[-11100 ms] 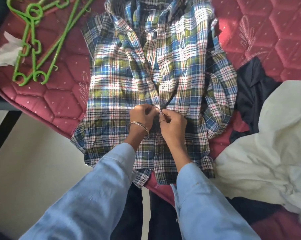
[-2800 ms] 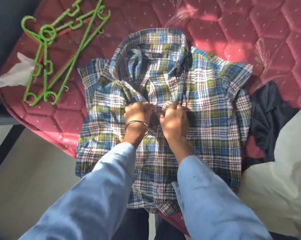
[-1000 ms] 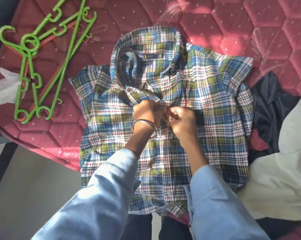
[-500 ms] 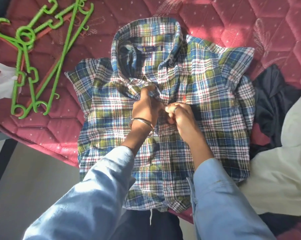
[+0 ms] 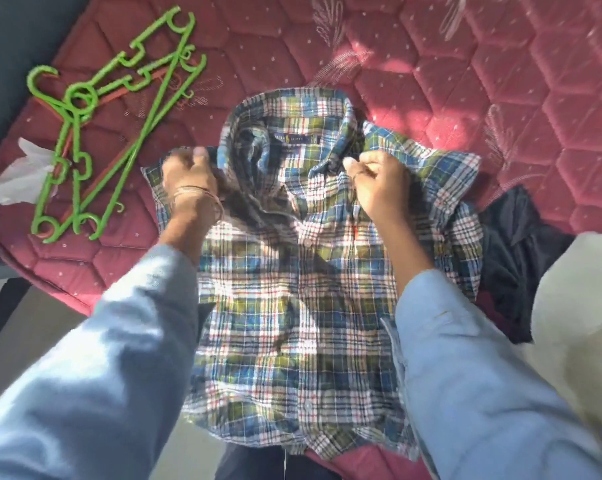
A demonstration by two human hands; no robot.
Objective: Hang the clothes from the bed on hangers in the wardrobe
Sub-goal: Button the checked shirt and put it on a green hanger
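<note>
A blue, green and white plaid shirt point(image 5: 292, 306) lies front up on the red quilted mattress point(image 5: 500, 98), buttoned down its middle, its hem hanging over the bed's near edge. My left hand point(image 5: 188, 178) grips the shirt at its left shoulder beside the collar. My right hand point(image 5: 375, 178) pinches the fabric at the right shoulder beside the collar. Green plastic hangers point(image 5: 98, 133) lie in a pile on the mattress to the left of the shirt.
A dark garment point(image 5: 514, 258) lies right of the shirt, partly under a white cloth point(image 5: 576, 323) at the right edge. A crumpled white piece point(image 5: 15, 178) sits under the hangers at the far left. Pale floor point(image 5: 33, 323) shows at lower left.
Both hands left the button placket at the shirt's middle and moved apart and up to the two shoulders beside the collar. The shirt front now lies closed.
</note>
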